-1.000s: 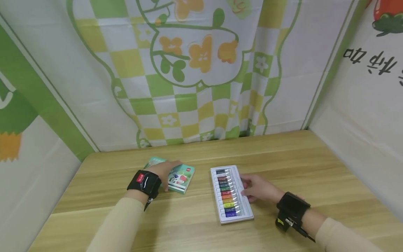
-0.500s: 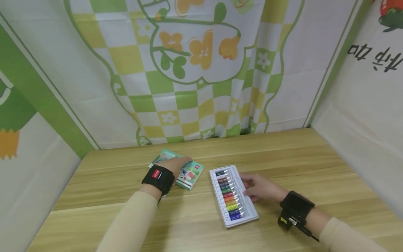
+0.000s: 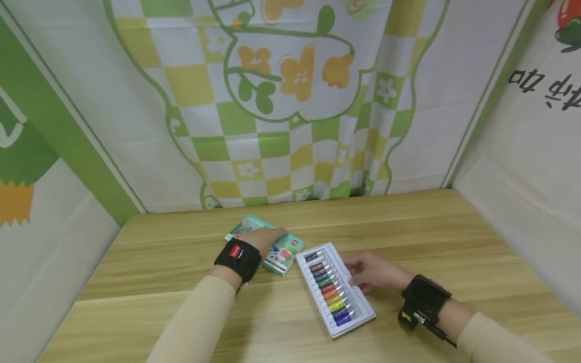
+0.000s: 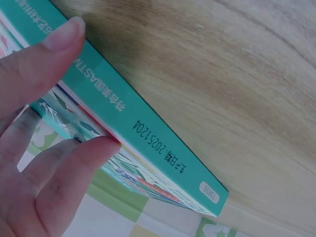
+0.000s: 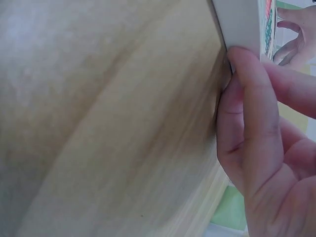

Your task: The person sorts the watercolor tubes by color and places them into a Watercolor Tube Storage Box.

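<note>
My left hand (image 3: 260,239) holds a teal printed cardboard box (image 3: 283,254) that lies at a slant on the table. In the left wrist view, the thumb is at the box's teal side (image 4: 158,148) and a fingertip touches its printed face. To the right, a white tray of paint tubes (image 3: 333,297) lies tilted to the left at its far end. Several tubes, dark through red and yellow to blue, sit in a row in it. My right hand (image 3: 379,272) pinches the tray's right edge, and the right wrist view shows finger and thumb at the white rim (image 5: 239,24).
The wooden table (image 3: 181,272) runs back to a checked green, yellow and white curtain (image 3: 272,151). White printed panels stand at the left (image 3: 68,242) and right (image 3: 522,201). Black camera straps are on both wrists.
My left hand and the teal box have shifted right, toward the tray. The tray has turned, its far end swinging left and its near end right, while my right hand keeps hold.
</note>
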Tool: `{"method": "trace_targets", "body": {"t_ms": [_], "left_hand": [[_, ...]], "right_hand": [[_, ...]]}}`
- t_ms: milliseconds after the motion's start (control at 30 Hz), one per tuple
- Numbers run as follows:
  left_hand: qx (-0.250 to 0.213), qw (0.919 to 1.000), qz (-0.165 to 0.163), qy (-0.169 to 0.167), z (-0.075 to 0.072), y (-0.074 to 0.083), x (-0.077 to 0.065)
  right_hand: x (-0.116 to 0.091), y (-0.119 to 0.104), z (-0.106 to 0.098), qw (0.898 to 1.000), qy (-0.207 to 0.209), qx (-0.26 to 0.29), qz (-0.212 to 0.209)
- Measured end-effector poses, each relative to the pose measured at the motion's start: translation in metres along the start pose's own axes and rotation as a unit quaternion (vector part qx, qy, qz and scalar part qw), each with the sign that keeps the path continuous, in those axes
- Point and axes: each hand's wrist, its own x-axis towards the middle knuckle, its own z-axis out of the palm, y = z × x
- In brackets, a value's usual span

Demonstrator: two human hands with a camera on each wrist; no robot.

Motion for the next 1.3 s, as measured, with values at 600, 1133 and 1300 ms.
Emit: {"method": "trace_targets", "body": {"t_ms": [600, 1133, 1300], "left_hand": [[-0.033, 0.9994, 0.008, -0.002, 0.007, 0.002, -0.004], [-0.032, 0.9992, 0.016, 0.017, 0.002, -0.005, 0.001], [-0.055, 0.998, 0.021, 0.023, 0.009, -0.01, 0.003]], "right_hand": [[-0.022, 0.007, 0.0, 0.998, -0.027, -0.034, -0.036], [-0.043, 0.002, 0.01, 0.999, -0.037, -0.016, -0.014], [-0.04, 0.0, 0.016, 0.998, -0.051, -0.017, -0.022]]}}
